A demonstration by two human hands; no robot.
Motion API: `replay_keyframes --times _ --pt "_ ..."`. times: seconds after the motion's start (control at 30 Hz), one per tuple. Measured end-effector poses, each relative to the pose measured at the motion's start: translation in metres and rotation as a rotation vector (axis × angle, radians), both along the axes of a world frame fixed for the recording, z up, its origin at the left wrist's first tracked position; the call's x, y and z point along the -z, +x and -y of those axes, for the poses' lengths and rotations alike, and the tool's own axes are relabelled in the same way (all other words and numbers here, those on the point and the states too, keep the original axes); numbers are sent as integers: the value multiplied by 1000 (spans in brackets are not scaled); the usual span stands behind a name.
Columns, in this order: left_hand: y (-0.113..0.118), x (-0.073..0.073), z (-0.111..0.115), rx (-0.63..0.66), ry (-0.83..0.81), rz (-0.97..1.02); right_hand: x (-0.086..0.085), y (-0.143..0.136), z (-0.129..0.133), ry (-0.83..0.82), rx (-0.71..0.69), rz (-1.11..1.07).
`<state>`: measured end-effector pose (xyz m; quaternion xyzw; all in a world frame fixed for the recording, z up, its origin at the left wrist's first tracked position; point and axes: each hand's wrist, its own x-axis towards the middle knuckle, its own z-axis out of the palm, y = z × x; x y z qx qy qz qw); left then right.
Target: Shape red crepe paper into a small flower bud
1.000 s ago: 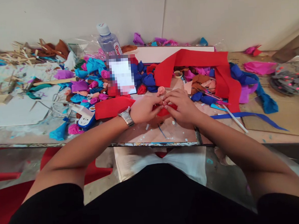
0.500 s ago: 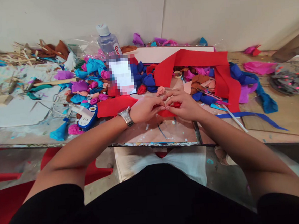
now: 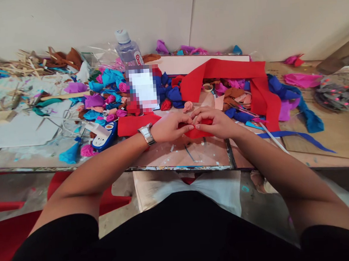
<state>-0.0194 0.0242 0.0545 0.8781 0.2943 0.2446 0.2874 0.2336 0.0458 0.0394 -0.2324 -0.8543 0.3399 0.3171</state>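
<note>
Both hands meet above the front of the worktable [image 3: 164, 154], pinching one strip of red crepe paper [image 3: 196, 133] between fingers and thumbs. My left hand [image 3: 171, 126], with a metal watch at the wrist, is closed on its left side. My right hand [image 3: 215, 122] grips the right side, thumb near the other thumb. Part of the paper is hidden by the fingers. Just behind the hands lies a small peach paper rose [image 3: 187, 106]. A longer red strip [image 3: 232, 68] lies folded over the scraps behind the right hand, and another red piece [image 3: 137, 124] lies beside the left wrist.
Blue, pink and purple paper flowers [image 3: 109, 79] are heaped at the left, near a water bottle [image 3: 128, 50] and a partly blurred phone [image 3: 144, 89]. A power strip [image 3: 105, 136] with a cable lies left of my forearm. A masking-tape roll [image 3: 207, 88] sits among scraps.
The red paper between my fingers is spread a little wider and shows more below the thumbs. Both hands stay in nearly the same place.
</note>
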Motion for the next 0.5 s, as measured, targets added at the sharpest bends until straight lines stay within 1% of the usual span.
replay_keyframes --times 0.1,0.17,0.33,0.5 --pt "-2 -3 -1 11 2 -57 2 0 0 23 -1 -9" --pt "-4 -5 -1 -2 18 -103 2 0 0 69 15 7" --pt "-4 -2 -2 -114 70 -178 -3 0 2 264 44 92" --pt "-4 -2 0 -219 124 -275 -8 0 4 346 92 152"
